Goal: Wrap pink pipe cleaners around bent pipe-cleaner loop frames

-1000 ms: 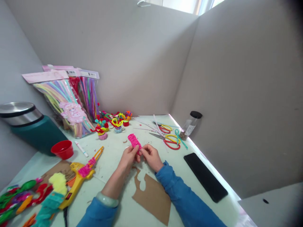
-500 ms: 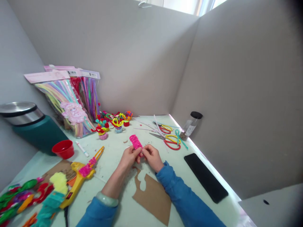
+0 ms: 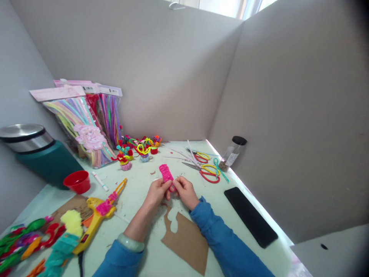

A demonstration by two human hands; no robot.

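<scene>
A bright pink strip of wound pipe cleaner (image 3: pixel 165 172) sticks up between my hands in the middle of the table. My left hand (image 3: pixel 159 191) pinches its lower end from the left. From the other side my right hand (image 3: pixel 185 190) grips the same end between thumb and fingers; the exact hold is partly hidden by the fingers. Below the hands lies a flat piece of brown cardboard (image 3: pixel 187 242) with a curved cut-out along its upper edge.
Left stand a yellow glue gun (image 3: pixel 93 231), a red cup (image 3: pixel 77 182), a teal bottle (image 3: pixel 49 161) and bags of pipe cleaners (image 3: pixel 77 119). At right lie scissors (image 3: pixel 206 173), a clear jar (image 3: pixel 230 156) and a black phone-like slab (image 3: pixel 250 216). Small pipe-cleaner figures (image 3: pixel 144 152) sit behind.
The pink strip has shifted and turned very slightly to the right, standing a little more upright. Both hands keep nearly the same place and hold.
</scene>
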